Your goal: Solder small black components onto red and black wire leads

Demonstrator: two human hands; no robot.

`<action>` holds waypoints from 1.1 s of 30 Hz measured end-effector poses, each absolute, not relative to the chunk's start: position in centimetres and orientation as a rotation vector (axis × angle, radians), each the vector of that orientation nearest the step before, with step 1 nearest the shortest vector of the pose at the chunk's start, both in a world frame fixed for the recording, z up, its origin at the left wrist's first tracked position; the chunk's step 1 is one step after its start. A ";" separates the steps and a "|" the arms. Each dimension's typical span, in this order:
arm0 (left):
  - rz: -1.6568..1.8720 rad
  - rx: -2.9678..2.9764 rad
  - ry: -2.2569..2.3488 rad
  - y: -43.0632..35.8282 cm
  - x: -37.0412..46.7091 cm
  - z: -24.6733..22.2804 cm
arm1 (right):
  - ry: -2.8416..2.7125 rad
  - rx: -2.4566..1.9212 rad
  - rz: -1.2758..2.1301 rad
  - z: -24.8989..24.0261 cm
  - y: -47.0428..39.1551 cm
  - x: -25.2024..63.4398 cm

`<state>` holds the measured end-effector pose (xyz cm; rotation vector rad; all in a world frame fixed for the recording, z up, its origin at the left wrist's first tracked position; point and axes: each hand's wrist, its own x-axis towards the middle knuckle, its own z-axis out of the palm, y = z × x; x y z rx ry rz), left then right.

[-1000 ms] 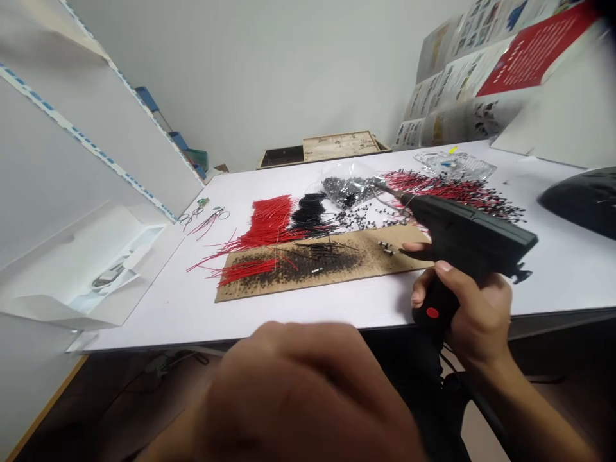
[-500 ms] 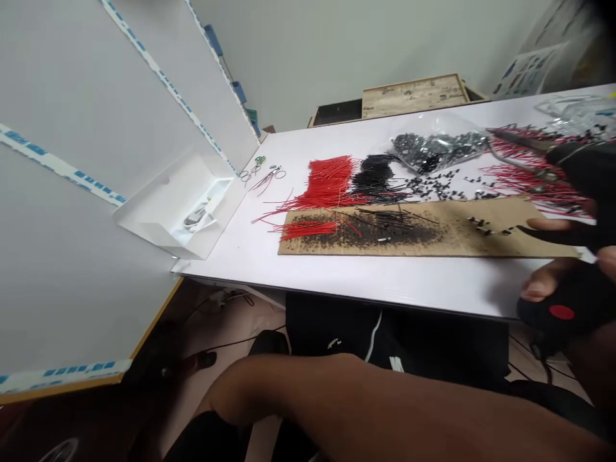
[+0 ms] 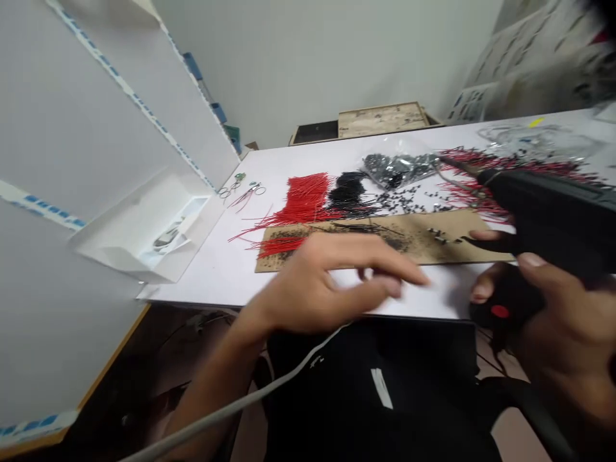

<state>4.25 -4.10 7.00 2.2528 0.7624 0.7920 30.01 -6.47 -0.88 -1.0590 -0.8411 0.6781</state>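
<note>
My right hand (image 3: 553, 301) grips a black soldering gun (image 3: 553, 218) with a red spot low on its body; its thin tip points left over the table. My left hand (image 3: 337, 276) hovers at the table's front edge, index finger stretched out to the right, nothing seen held in it. Behind that hand lies a cardboard strip (image 3: 462, 224) with dark specks, a small bundle of red wires (image 3: 279, 245) and small black parts (image 3: 441, 235). Farther back are a red wire pile (image 3: 308, 196) and a black wire pile (image 3: 347, 192).
A clear bag (image 3: 399, 163) of black parts lies at the back, with loose parts before it. Scissors (image 3: 250, 191) and an open white box (image 3: 139, 237) are on the left. A white cable (image 3: 250, 396) runs below my left hand. More red-black wires (image 3: 476, 192) lie behind the gun.
My left hand has risen from below the table's edge to in front of the cardboard. The view has shifted right, and more of the gun and my right hand shows.
</note>
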 end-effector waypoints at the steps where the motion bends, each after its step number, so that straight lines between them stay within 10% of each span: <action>1: 0.826 2.287 0.826 -2.8 4.1 6.7 | -0.847 -1.066 0.673 -0.7 -6.5 30.0; 33: 0.603 2.552 1.001 1.8 3.7 2.2 | -0.958 -1.069 0.767 -0.5 -6.7 30.1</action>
